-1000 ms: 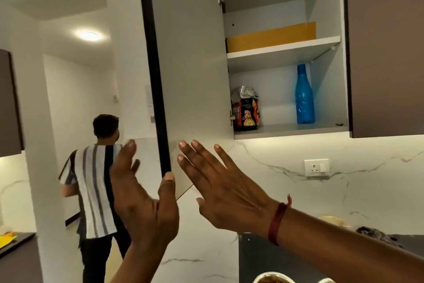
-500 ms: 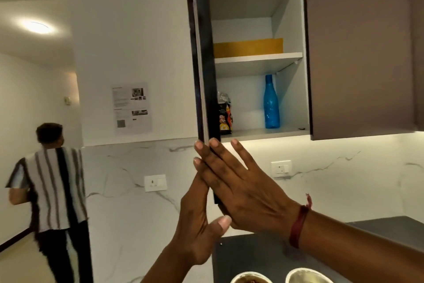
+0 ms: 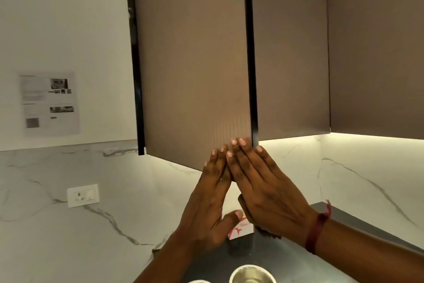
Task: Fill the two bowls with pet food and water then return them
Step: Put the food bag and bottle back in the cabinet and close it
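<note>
Swinging round from edge-on half a second ago, the cabinet door [image 3: 195, 64] had come nearly closed and hid the shelves behind it. You had both palms up at that door's lower right corner: your left hand [image 3: 206, 202] and right hand [image 3: 268, 193] lay flat, fingers straight, tips pressing the panel and grasping nothing. Well below the door sat the two bowls on the dark counter [image 3: 286, 257]: the right bowl [image 3: 252, 274] and just a sliver of the left bowl [image 3: 198, 281]. A pink-and-white box [image 3: 241, 230] stood below the door too, behind your left thumb.
</note>
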